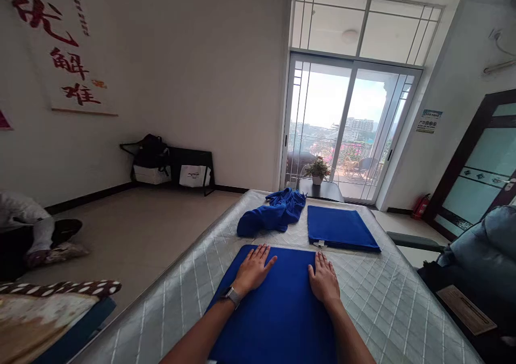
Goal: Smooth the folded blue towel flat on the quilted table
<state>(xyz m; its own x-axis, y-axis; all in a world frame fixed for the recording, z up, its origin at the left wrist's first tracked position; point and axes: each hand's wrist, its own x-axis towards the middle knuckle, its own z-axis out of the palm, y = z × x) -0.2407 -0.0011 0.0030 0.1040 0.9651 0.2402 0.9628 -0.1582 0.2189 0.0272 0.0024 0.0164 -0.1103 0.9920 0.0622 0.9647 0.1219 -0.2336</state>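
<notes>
A flat blue cloth (282,305) lies spread in front of me on a quilted silver-grey bed surface (379,278). My left hand (253,270) rests flat on its upper left part, fingers stretched out, with a watch on the wrist. On the cloth's right edge lies my right hand (324,279), its fingers extended and palm down. Beyond, to the right, sits a neatly folded blue cloth (341,227) with a small white tag at its near edge. A crumpled blue cloth (276,213) is heaped to its left.
Past the bed's far end, a potted plant (317,170) stands on a small dark table (332,191). At the left edge a person's arm (40,229) reaches down near the floor. Patterned bedding (52,310) is at lower left; dark bags and a cardboard piece (466,309) are at right.
</notes>
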